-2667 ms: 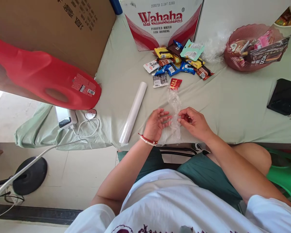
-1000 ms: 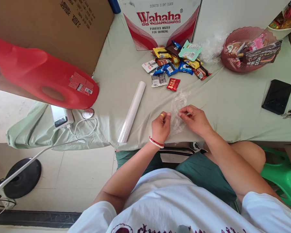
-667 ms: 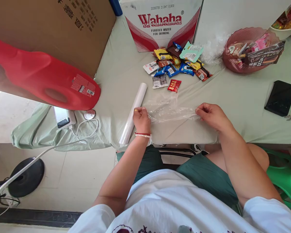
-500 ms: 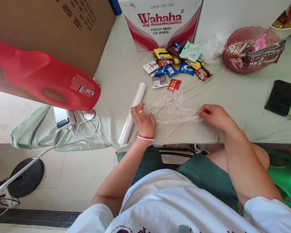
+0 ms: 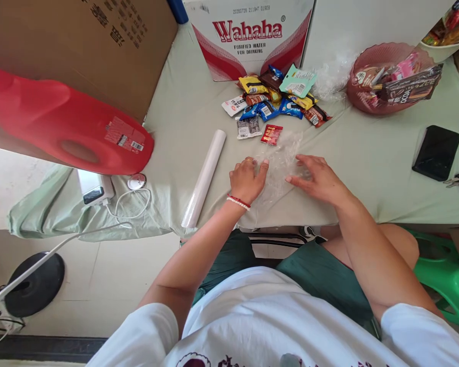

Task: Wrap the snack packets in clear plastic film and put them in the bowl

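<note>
A left hand (image 5: 248, 179) and right hand (image 5: 320, 178), thumb and fingers apart in each grip, are flanking crumpled, clear plastic film (image 5: 278, 176) on the pale-green-clothed bench (image 5: 371, 158); clinging folds, if pulled, could be dragging the red, rectangular packet (image 5: 271, 135) lying at the film's far-left edge.

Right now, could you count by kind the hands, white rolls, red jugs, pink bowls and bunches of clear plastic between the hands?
Left hand and right hand: 2
White roll: 1
Red jug: 1
Pink bowl: 1
Bunch of clear plastic: 1
Total: 6
</note>
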A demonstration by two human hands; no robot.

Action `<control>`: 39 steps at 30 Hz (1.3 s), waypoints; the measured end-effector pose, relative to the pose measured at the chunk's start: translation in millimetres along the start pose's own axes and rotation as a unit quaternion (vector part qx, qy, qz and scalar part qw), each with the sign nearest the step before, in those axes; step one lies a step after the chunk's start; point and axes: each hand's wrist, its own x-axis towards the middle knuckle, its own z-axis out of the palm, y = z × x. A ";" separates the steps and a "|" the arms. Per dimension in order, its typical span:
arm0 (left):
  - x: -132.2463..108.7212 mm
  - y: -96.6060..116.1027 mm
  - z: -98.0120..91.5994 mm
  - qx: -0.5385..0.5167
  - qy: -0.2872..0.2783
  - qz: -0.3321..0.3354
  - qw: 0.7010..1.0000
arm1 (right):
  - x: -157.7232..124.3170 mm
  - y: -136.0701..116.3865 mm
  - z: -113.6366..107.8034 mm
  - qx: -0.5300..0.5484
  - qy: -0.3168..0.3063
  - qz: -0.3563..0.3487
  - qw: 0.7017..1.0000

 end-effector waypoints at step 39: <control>-10.3 -66.7 -16.4 0.085 -0.081 0.339 0.933 | 19.8 31.1 -3.3 0.356 0.030 0.135 0.924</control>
